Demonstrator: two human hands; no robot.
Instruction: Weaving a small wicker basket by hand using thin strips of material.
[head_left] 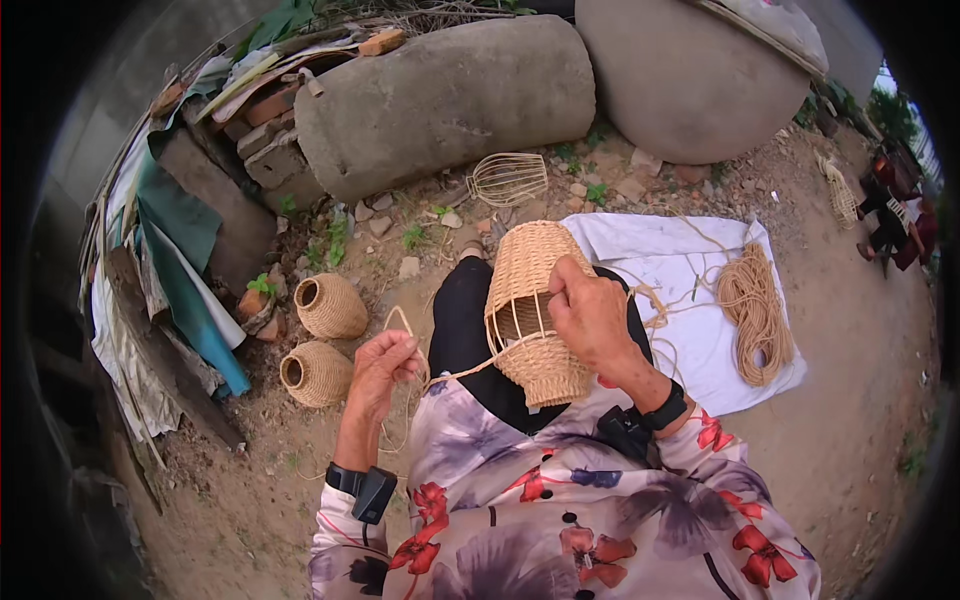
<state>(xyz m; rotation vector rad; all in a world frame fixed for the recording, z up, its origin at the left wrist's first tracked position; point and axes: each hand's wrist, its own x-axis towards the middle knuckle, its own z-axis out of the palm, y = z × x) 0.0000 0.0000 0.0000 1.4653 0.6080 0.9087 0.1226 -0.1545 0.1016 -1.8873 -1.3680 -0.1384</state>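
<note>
A partly woven basket (pixel 535 262) of tan cord lies across my lap, its narrow neck toward me. Bare upright ribs show in a gap between the woven body and the woven neck section. My right hand (pixel 595 315) is closed on the basket's right side at that gap, some fingertips hidden behind the ribs. Left of the basket, my left hand (pixel 385 365) pinches a tan cord (pixel 462 374). The cord runs taut from that hand to the basket beside the gap, and a loose loop of it rises above my fingers.
Two finished round baskets (pixel 331 306) lie on the dirt at left. A bare rib frame (pixel 508 180) sits ahead, before a concrete cylinder (pixel 450 105). On a white sheet (pixel 690 372) at right rests a coil of cord (pixel 755 315). Another person (pixel 895 215) appears far right.
</note>
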